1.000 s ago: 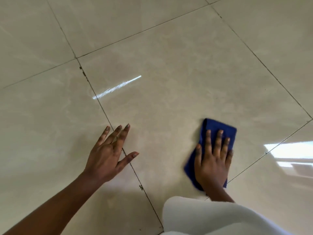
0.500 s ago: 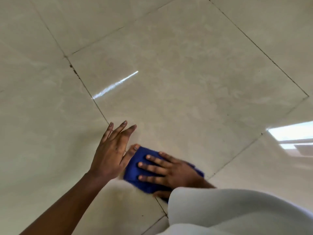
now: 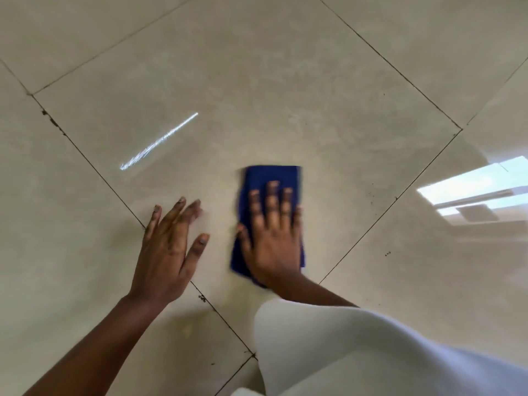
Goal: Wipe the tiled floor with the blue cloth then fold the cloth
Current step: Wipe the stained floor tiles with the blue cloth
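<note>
The right hand [image 3: 273, 241] lies flat on the blue cloth [image 3: 271, 178], fingers spread, palm pressing it onto the tiled floor [image 3: 314, 95]; nothing is gripped. The cloth, a folded oblong, sits on the big centre tile, just right of the left hand [image 3: 168, 252]. That hand is open too, splayed on the floor across a grout line [image 3: 94, 167], apart from the cloth. A white sleeve [image 3: 357, 347] covers the right arm below the cloth.

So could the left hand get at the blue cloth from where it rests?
Probably yes: the left hand lies flat beside the blue cloth, with only bare floor tile between; the right hand covers its near half.
</note>
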